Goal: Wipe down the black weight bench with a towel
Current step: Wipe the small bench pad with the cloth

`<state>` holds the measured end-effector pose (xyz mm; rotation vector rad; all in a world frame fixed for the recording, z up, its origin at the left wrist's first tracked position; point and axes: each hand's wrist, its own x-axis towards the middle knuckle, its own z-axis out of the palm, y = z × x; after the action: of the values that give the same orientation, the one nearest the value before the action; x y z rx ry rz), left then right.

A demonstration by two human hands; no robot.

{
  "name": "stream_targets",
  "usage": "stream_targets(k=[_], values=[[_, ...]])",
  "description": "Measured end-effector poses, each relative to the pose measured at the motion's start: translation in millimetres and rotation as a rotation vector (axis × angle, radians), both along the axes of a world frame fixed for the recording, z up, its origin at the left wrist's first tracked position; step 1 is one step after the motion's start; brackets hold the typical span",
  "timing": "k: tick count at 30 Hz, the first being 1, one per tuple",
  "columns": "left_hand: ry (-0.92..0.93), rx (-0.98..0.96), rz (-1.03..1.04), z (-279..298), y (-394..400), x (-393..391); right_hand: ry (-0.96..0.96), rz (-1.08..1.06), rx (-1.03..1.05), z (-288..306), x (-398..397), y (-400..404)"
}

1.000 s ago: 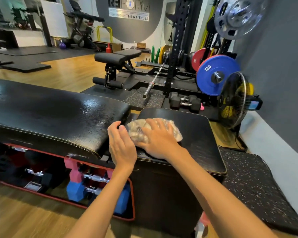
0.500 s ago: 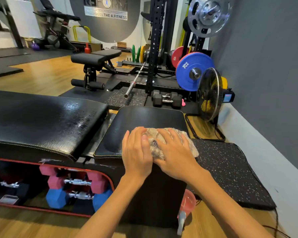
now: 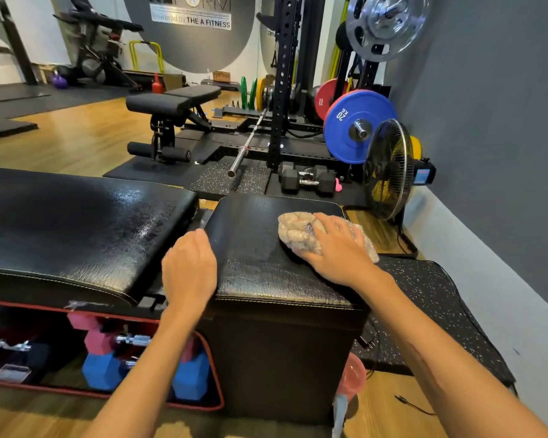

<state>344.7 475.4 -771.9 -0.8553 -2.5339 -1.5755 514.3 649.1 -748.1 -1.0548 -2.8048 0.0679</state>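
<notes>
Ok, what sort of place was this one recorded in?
Most likely a gym: a power rack with a barbell, a blue 20 kg weight plate, and a wall sign reading "THE A FITNESS".

Grey wall [image 3: 503, 105], wooden floor [image 3: 76, 137] — black fan [image 3: 388, 169] beside it.
</notes>
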Motion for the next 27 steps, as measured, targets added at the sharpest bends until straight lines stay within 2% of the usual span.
stream_targets(k=[3, 5, 10, 16, 22, 27], values=[[-0.041, 0.079, 0.174, -8, 4, 1, -0.003, -0.015, -0.022, 3, -22, 26], [-0.026, 0.15, 0.209, -13, 2, 1, -0.011, -0.027, -0.03, 3, -39, 43], [0.056, 0.314, 0.244, -25, 6, -8, -0.057, -0.055, -0.03, 8, -84, 71], [-0.007, 0.506, 0.212, -28, 8, -8, -0.07, -0.016, -0.044, 10, -144, 59], [-0.002, 0.518, 0.251, -19, 6, -1, -0.091, 0.076, -0.054, 6, -174, 30], [0.025, 0.453, 0.265, -16, 5, -2, -0.041, 0.156, -0.059, 6, -147, -12]])
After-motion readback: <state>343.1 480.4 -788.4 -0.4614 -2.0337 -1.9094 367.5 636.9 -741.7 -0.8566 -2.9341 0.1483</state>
